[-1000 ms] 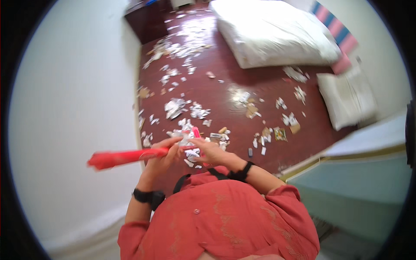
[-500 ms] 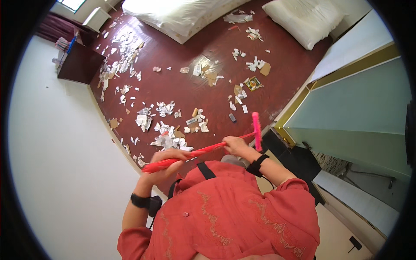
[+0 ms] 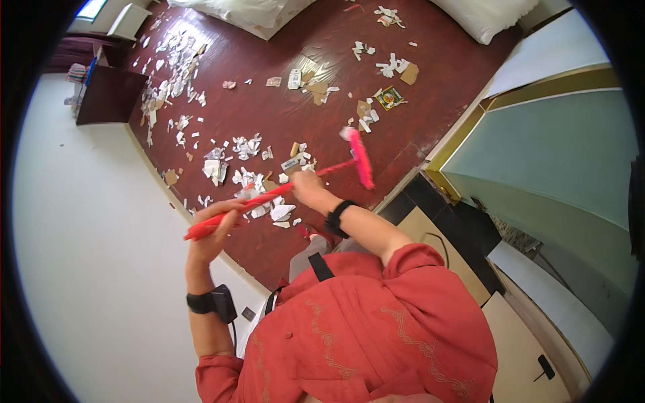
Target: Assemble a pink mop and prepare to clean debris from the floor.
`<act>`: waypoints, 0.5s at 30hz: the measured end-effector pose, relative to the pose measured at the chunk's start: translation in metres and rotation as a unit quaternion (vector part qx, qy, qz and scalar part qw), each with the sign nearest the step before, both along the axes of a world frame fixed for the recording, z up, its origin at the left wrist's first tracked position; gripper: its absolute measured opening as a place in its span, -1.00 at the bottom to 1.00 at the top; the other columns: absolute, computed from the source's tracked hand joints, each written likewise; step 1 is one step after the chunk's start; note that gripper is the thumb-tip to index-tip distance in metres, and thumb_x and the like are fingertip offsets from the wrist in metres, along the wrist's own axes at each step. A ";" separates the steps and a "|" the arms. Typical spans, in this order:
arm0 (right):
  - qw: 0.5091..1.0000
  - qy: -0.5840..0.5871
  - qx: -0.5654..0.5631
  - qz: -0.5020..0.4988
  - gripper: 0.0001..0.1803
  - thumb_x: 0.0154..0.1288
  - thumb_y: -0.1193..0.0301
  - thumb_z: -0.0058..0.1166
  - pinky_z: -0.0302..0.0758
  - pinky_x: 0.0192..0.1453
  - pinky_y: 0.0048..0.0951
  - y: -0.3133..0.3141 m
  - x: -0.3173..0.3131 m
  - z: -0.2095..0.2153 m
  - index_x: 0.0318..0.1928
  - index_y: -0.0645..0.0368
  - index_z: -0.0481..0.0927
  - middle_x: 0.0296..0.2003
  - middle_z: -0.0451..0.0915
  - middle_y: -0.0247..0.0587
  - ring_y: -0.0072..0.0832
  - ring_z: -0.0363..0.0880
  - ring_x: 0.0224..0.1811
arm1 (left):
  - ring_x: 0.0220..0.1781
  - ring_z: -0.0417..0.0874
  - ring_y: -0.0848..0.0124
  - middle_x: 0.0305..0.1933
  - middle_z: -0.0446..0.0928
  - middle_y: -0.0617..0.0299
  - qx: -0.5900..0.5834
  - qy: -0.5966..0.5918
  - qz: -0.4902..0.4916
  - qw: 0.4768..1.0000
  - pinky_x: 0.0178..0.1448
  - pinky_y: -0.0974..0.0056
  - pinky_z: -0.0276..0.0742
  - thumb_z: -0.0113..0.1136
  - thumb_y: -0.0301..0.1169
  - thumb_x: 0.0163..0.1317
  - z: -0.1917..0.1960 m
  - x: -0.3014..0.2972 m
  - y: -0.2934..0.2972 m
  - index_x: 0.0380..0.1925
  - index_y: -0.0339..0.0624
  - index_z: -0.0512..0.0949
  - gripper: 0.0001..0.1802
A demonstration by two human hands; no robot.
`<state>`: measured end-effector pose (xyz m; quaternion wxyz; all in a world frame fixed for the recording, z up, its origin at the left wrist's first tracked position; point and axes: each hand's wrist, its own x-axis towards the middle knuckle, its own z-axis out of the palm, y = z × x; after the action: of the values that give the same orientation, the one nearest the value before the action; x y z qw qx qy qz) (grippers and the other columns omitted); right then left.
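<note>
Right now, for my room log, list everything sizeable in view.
Broom: one, red and pink, centre
Floor: one, red, upper half
Paper scraps: many, white, floor
Cardboard pieces: several, tan, floor
Packet: one, multicoloured, floor
Mattress: one, white, top edge
Cushion: one, white, upper right
Cabinet: one, brown, upper left
Panel: one, green, right
Wall: one, white, left
Shirt: one, red, bottom
Wristbands: two, black, forearms
Left fingers: one set, bare, broom's near end
Right fingers: one set, bare, nearer broom's head

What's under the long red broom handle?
White scraps and dark red floor show along the broom handle, which the left hand and right hand grip. Whatever lies directly behind the handle and hands is covered, so I can't tell.
</note>
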<state>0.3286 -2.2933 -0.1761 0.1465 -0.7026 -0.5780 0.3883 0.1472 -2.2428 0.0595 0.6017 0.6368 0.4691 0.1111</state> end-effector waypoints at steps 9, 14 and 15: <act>0.991 0.080 0.107 0.032 -0.80 0.13 0.37 0.21 0.61 -0.09 -0.07 0.030 -0.041 0.056 -0.33 0.27 0.66 -0.36 0.65 0.14 0.03 0.67 -0.19 | -0.32 0.77 0.32 -0.13 0.68 -0.03 0.254 0.088 -0.067 0.961 -0.18 0.34 0.67 0.16 -0.65 0.16 0.091 0.000 -0.030 -0.24 -0.35 0.63 -0.83; 0.993 0.050 0.095 0.051 -0.75 0.13 0.33 0.21 0.59 -0.11 -0.03 -0.015 -0.030 0.029 -0.33 0.30 0.62 -0.39 0.63 0.12 0.03 0.66 -0.24 | -0.17 0.74 0.32 -0.11 0.69 0.03 0.146 0.069 -0.087 0.983 -0.08 0.31 0.63 0.19 -0.60 0.16 0.062 -0.031 -0.030 -0.19 -0.29 0.64 -0.80; 0.995 0.041 0.065 0.058 -0.75 0.13 0.32 0.22 0.59 -0.13 -0.03 -0.021 -0.029 0.015 -0.34 0.29 0.63 -0.39 0.64 0.13 0.03 0.66 -0.24 | -0.20 0.74 0.33 -0.12 0.69 0.02 0.134 0.064 -0.088 0.985 -0.10 0.32 0.63 0.19 -0.59 0.17 0.050 -0.031 -0.030 -0.20 -0.30 0.64 -0.81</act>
<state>0.2997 -2.3139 -0.1609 0.1926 -0.6401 -0.6355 0.3865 0.1166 -2.2731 0.1092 0.4870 0.7563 0.4297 0.0785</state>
